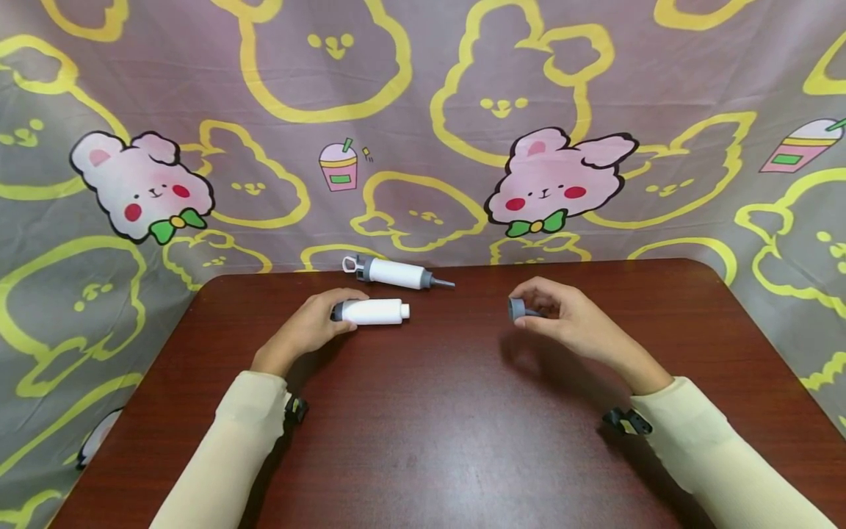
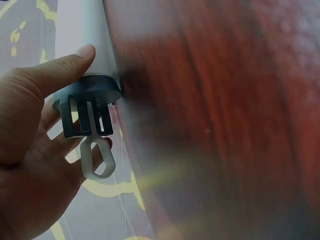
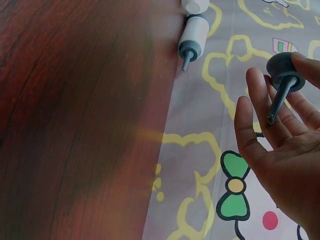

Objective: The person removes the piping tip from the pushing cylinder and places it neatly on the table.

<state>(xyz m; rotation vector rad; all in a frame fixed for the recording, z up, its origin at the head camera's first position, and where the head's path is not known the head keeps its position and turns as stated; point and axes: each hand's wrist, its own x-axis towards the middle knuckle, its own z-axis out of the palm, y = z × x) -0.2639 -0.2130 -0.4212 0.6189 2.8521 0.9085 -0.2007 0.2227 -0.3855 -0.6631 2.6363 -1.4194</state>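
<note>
White against a reddish-brown surface, a tube sits pinched in a person's left grip, thumb and fingers curled around it at the dark collar end, its narrow neck pointing right. A pale pull loop juts from the slotted collar beside the palm. Whether the tube touches the surface is hard to tell from this angle. Across a gap, the right grip holds a gray nozzle cap between thumb and fingers, wide end turned toward the tube, thin spout reaching back toward the palm. Just behind the held tube, near the far edge, lies a second white tube with gray ends, its tip aimed right. Cream sleeves cover both forearms. Patterned cloth with yellow outlines and bow-tied rabbits hangs behind.
</note>
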